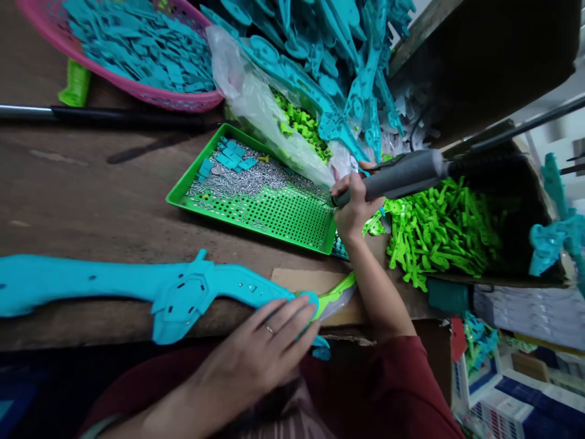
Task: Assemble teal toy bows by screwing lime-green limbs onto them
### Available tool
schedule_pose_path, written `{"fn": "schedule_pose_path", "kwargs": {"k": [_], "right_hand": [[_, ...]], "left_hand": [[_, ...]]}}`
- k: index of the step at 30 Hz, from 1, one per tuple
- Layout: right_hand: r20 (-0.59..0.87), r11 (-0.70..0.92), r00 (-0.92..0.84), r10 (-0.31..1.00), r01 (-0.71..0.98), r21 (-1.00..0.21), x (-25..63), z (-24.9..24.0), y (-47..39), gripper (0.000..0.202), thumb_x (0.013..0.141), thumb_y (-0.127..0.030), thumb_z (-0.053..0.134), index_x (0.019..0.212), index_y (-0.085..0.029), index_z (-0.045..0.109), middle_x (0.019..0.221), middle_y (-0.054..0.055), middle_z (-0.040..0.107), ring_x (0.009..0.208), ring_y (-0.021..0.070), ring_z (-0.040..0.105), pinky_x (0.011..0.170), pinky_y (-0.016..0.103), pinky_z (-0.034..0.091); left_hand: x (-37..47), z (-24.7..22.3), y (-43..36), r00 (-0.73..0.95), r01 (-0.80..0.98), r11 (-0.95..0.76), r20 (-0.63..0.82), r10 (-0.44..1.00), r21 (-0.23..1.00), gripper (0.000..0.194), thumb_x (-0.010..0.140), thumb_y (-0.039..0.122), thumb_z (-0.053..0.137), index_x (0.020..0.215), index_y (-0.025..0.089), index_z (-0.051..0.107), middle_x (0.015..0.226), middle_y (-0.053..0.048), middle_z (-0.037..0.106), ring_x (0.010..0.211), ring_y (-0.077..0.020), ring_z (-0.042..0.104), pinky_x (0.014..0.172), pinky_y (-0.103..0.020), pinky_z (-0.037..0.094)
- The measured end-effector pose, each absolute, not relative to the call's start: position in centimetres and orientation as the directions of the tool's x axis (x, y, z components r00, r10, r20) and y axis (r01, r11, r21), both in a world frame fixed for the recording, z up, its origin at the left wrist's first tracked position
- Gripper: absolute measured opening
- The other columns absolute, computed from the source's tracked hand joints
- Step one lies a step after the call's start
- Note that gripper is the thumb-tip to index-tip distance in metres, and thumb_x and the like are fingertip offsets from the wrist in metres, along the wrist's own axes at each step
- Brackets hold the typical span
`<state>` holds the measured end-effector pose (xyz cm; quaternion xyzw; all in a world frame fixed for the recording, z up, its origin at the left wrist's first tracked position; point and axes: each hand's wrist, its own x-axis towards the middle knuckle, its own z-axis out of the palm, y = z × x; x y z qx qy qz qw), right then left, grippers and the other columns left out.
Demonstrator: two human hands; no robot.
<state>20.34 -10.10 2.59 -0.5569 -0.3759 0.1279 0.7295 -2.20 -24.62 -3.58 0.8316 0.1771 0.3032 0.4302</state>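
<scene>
A long blue plastic toy gun body [123, 280] lies along the front edge of the table. My left hand [274, 341], with a ring on one finger, is laid over its right end, fingers curved across a round blue part. From under that end a lime green piece [336, 292] sticks out to the right, over a flat piece of cardboard [301, 280]. Farther back, my right hand [356, 207] is wrapped around a grey electric screwdriver [402, 177], held at the right end of the green tray. The screwdriver's tip cannot be made out.
The green perforated tray [283, 225] holds many small screws and several blue pieces. A pink basket [183, 100] of blue parts stands back left, near a black-handled rod [123, 116]. Blue shells [315, 73] are heaped behind. Lime green parts [439, 231] fill a box at right.
</scene>
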Motion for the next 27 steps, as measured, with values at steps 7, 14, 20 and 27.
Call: {"fn": "schedule_pose_path", "kwargs": {"k": [7,14,20,27], "right_hand": [[0.433,0.386,0.536,0.725,0.205,-0.899,16.8,9.9,-23.6,0.019,0.086,-0.034,0.061,0.104,-0.03,0.059,0.053,-0.011,0.048,0.037,0.0109,0.045,0.043,0.028,0.047],[0.541,0.534,0.611,0.578,0.218,-0.817,18.2,5.3,-18.4,0.017,0.086,-0.029,0.059,0.103,-0.03,0.055,0.054,-0.012,0.044,0.04,0.0081,0.046,0.046,0.023,0.046],[0.451,0.442,0.673,0.586,0.2,-0.874,20.4,1.6,-10.3,0.032,0.08,-0.043,0.064,0.101,-0.024,0.049,0.051,-0.014,0.043,0.039,0.01,0.05,0.051,0.027,0.047],[0.417,0.342,0.686,0.597,0.253,-0.905,20.8,0.5,-9.6,0.037,0.079,-0.05,0.061,0.102,-0.023,0.048,0.053,-0.013,0.042,0.04,0.0097,0.049,0.05,0.027,0.047]], "left_hand": [[-1.7,-5.6,-22.7,0.69,0.101,-0.927,0.646,0.327,0.361,0.037,0.097,0.009,0.052,0.132,0.014,0.061,0.135,-0.012,0.067,0.14,-0.0261,0.049,0.122,-0.044,0.033],[-1.7,-6.0,-22.6,0.677,0.059,-0.942,0.681,0.28,0.329,0.031,0.094,0.009,0.058,0.125,0.011,0.065,0.135,-0.014,0.067,0.142,-0.0284,0.047,0.119,-0.043,0.038],[-1.1,-5.9,-22.6,0.67,0.086,-0.957,0.695,0.261,0.276,0.026,0.095,0.007,0.054,0.118,0.009,0.067,0.127,-0.015,0.071,0.134,-0.0299,0.056,0.111,-0.043,0.046],[-0.6,-4.9,-22.4,0.613,0.124,-0.957,0.738,0.282,0.263,0.028,0.097,0.005,0.044,0.108,0.008,0.07,0.115,-0.012,0.075,0.116,-0.0261,0.068,0.1,-0.038,0.053]]}}
